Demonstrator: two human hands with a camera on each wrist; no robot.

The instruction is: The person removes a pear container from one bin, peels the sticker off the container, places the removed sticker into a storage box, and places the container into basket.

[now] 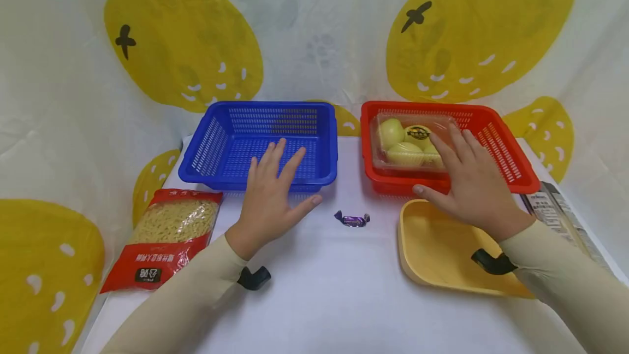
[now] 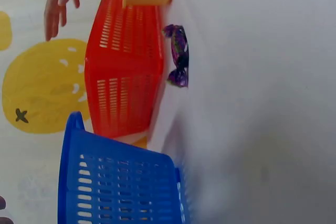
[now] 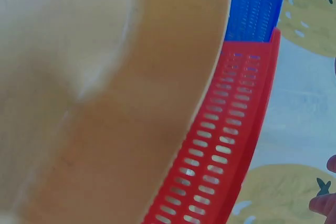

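Observation:
My left hand (image 1: 269, 196) hovers with spread fingers in front of the blue basket (image 1: 262, 186), its fingertips overlapping the basket's inside in the head view. Nothing is in its grasp. My right hand (image 1: 473, 190), also spread and holding nothing, is over the front of the red basket (image 1: 522, 179) and the back of the yellow tray (image 1: 442, 245). Inside the red basket lies a clear plastic box of pale green fruit (image 1: 405, 153), partly hidden by the right fingers. Between the hands, a purple wrapped candy (image 1: 354, 220) lies on the white table.
A red bag of pasta (image 1: 164, 236) lies at the left edge of the table (image 1: 314, 294). At the right edge, a dark printed packet (image 1: 552, 212) is partly covered by the right forearm. A white curtain (image 1: 324, 26) with yellow fruit prints hangs behind the baskets.

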